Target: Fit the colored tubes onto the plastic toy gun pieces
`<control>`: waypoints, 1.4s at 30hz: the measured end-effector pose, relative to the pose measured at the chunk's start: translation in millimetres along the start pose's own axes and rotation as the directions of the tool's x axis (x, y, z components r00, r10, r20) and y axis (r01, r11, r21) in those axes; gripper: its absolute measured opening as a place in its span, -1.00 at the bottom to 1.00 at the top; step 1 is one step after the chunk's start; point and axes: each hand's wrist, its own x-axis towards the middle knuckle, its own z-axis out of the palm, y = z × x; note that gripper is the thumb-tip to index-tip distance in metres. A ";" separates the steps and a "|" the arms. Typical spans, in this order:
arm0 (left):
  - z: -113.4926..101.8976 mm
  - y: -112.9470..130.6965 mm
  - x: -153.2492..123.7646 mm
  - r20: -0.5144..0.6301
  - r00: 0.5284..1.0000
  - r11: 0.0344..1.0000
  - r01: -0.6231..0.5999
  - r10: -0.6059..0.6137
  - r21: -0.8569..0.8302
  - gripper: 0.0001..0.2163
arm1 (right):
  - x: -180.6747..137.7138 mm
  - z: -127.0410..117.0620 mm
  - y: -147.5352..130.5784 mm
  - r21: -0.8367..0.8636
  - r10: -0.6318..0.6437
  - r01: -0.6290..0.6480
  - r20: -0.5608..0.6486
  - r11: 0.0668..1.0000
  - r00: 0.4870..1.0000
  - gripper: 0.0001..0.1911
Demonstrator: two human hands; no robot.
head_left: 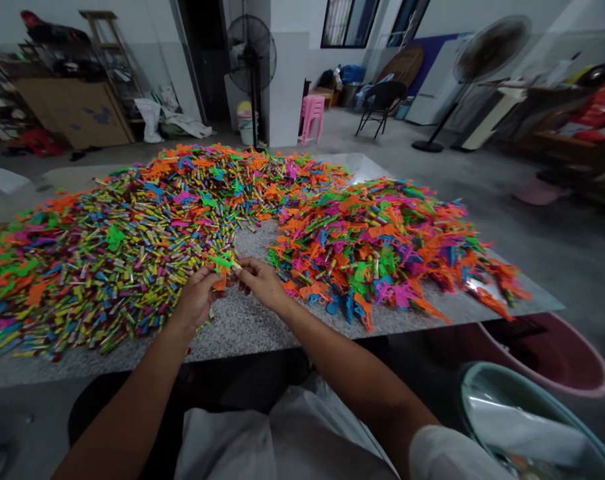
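My left hand (pixel 202 291) is closed round small plastic toy guns, an orange one (pixel 220 281) and a green one (pixel 221 261). Its fingertips are partly hidden behind them. At the front end of the green piece, my right hand (pixel 261 283) pinches a small pale tube (pixel 235 266), and the two hands nearly meet over the stone-topped table (pixel 247 327). To the left spreads a heap of small coloured tubes (pixel 132 267) with some plastic guns among them. On the right lies a pile of orange, green, blue and pink toy guns (pixel 372 247).
Below the table's right end stand a pink tub (pixel 599 380) and a green tub (pixel 467 393) with clear plastic in it. Beyond the table are a standing fan (pixel 252 57), pink stools (pixel 312 113) and a black chair (pixel 382 100).
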 end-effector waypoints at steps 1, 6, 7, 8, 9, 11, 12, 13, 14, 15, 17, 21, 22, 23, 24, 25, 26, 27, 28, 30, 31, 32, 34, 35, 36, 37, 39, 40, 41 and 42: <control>1.3 -0.8 -0.7 -0.003 1.000 1.000 -0.001 0.001 -0.018 -0.66 | -2.8 -1.4 -1.2 0.006 -0.004 0.004 -0.001 1.000 1.000 -0.67; 9.6 -0.6 -6.3 -0.020 1.000 0.999 0.012 -0.013 -0.045 -0.64 | -12.8 -4.0 -1.4 0.022 -0.015 0.015 0.010 1.000 1.000 -0.61; 11.0 -0.3 -7.7 -0.017 1.000 0.999 0.019 -0.020 -0.046 -0.65 | -14.3 -4.0 -1.0 0.021 -0.018 0.018 0.007 1.000 1.000 -0.61; 12.0 -0.3 -9.0 -0.017 1.000 0.999 0.023 -0.024 -0.047 -0.65 | -15.9 -4.1 -0.6 0.025 -0.023 0.022 0.002 0.999 1.000 -0.61; 12.7 -0.5 -10.2 -0.018 1.000 0.999 0.025 -0.026 -0.048 -0.66 | -17.4 -4.2 -0.3 0.030 -0.026 0.026 -0.004 0.999 1.000 -0.62; 13.4 -1.5 -12.1 -0.027 0.999 0.999 0.022 -0.023 -0.042 -0.66 | -20.6 -4.4 -0.2 0.045 -0.021 0.021 -0.009 0.999 1.000 -0.63; 13.6 -2.2 -12.9 -0.033 0.999 0.999 0.019 -0.021 -0.036 -0.66 | -22.1 -4.4 -0.1 0.058 -0.013 0.013 -0.008 0.998 1.000 -0.63; 13.9 -3.1 -13.5 -0.041 0.999 0.999 0.015 -0.017 -0.032 -0.66 | -23.5 -4.3 0.1 0.076 -0.003 0.004 -0.008 0.997 1.000 -0.63; 14.3 -3.9 -14.0 -0.050 0.999 1.000 0.009 -0.011 -0.027 -0.65 | -24.6 -4.1 0.4 0.102 0.007 -0.006 -0.009 0.995 1.000 -0.62; 14.8 -4.6 -14.4 -0.059 0.998 1.000 0.002 -0.003 -0.023 -0.64 | -25.4 -3.9 1.0 0.131 0.016 -0.015 -0.010 0.991 1.000 -0.61; 16.0 -5.8 -15.2 -0.068 0.998 1.000 -0.010 0.010 -0.010 -0.62 | -26.4 -3.6 2.6 0.173 0.028 -0.025 -0.015 0.985 1.000 -0.59; 18.0 -7.8 -16.4 -0.075 0.997 0.999 -0.022 0.025 0.033 -0.62 | -28.4 -4.6 4.5 0.116 0.033 -0.030 -0.019 0.993 0.999 -0.59; 18.2 -8.6 -16.6 -0.085 0.996 0.998 -0.029 0.033 0.048 -0.62 | -29.4 -5.5 4.2 0.078 0.023 -0.021 -0.016 0.997 1.000 -0.60; 18.3 -9.7 -16.8 -0.099 0.994 0.997 -0.039 0.046 0.067 -0.62 | -30.6 -6.7 3.7 0.035 0.010 -0.010 -0.008 0.999 1.000 -0.61; 18.5 -10.9 -17.2 -0.113 0.992 0.995 -0.049 0.059 0.086 -0.62 | -31.8 -8.4 2.9 -0.010 -0.002 0.002 0.003 1.000 1.000 -0.62; 18.6 -12.3 -17.6 -0.126 0.990 0.993 -0.056 0.069 0.105 -0.62 | -33.0 -10.3 2.1 -0.057 -0.012 0.013 0.015 0.998 1.000 -0.62; 18.7 -13.6 -18.1 -0.135 0.988 0.991 -0.060 0.076 0.121 -0.63 | -34.0 -12.6 1.1 -0.105 -0.021 0.024 0.026 0.994 0.999 -0.63; 18.9 -14.8 -18.7 -0.141 0.987 0.990 -0.060 0.079 0.131 -0.63 | -34.7 -15.1 0.2 -0.154 -0.028 0.033 0.036 0.988 0.999 -0.64; 19.0 -15.8 -19.3 -0.142 0.987 0.989 -0.057 0.077 0.137 -0.64 | -35.1 -17.6 -0.7 -0.197 -0.031 0.039 0.044 0.980 0.999 -0.65; 19.2 -17.0 -20.7 -0.126 0.990 0.991 -0.042 0.058 0.127 -0.64 | -34.8 -22.3 -2.5 -0.246 -0.017 0.034 0.068 0.969 0.998 -0.66; 19.1 -17.4 -21.3 -0.112 0.993 0.993 -0.030 0.042 0.113 -0.64 | -34.4 -24.2 -3.4 -0.242 0.005 0.017 0.091 0.970 0.996 -0.67; 18.9 -17.9 -21.7 -0.097 0.995 0.995 -0.015 0.024 0.096 -0.63 | -34.1 -25.6 -4.1 -0.225 0.035 -0.008 0.117 0.974 0.993 -0.67; 18.1 -20.4 -21.6 -0.078 0.997 0.997 0.020 -0.014 0.071 -0.61 | -34.3 -27.5 -4.8 -0.206 0.084 -0.050 0.158 0.977 0.984 -0.67; 17.6 -22.7 -21.1 -0.073 0.997 0.997 0.040 -0.035 0.068 -0.60 | -35.1 -28.1 -4.4 -0.223 0.094 -0.055 0.168 0.973 0.981 -0.67; 17.2 -25.8 -20.2 -0.068 0.996 0.995 0.064 -0.059 0.074 -0.60 | -36.1 -28.8 -3.3 -0.258 0.097 -0.049 0.177 0.965 0.979 -0.66; 16.8 -29.7 -18.8 -0.063 0.994 0.992 0.091 -0.085 0.089 -0.61 | -37.3 -29.9 -1.6 -0.304 0.100 -0.040 0.186 0.952 0.977 -0.65; 16.1 -39.0 -14.0 -0.043 0.989 0.978 0.149 -0.145 0.145 -0.62 | -39.1 -34.7 2.8 -0.390 0.147 -0.057 0.207 0.919 0.967 -0.65; 15.3 -43.5 -10.1 -0.030 0.986 0.967 0.169 -0.166 0.191 -0.62 | -39.1 -38.9 4.5 -0.424 0.188 -0.088 0.201 0.901 0.961 -0.66; 13.7 -47.3 -5.0 -0.019 0.985 0.954 0.170 -0.170 0.249 -0.61 | -38.1 -44.7 5.2 -0.451 0.224 -0.126 0.173 0.884 0.959 -0.67; 10.9 -49.7 1.7 -0.012 0.988 0.938 0.152 -0.156 0.313 -0.60 | -36.0 -52.2 4.1 -0.468 0.245 -0.162 0.122 0.869 0.962 -0.67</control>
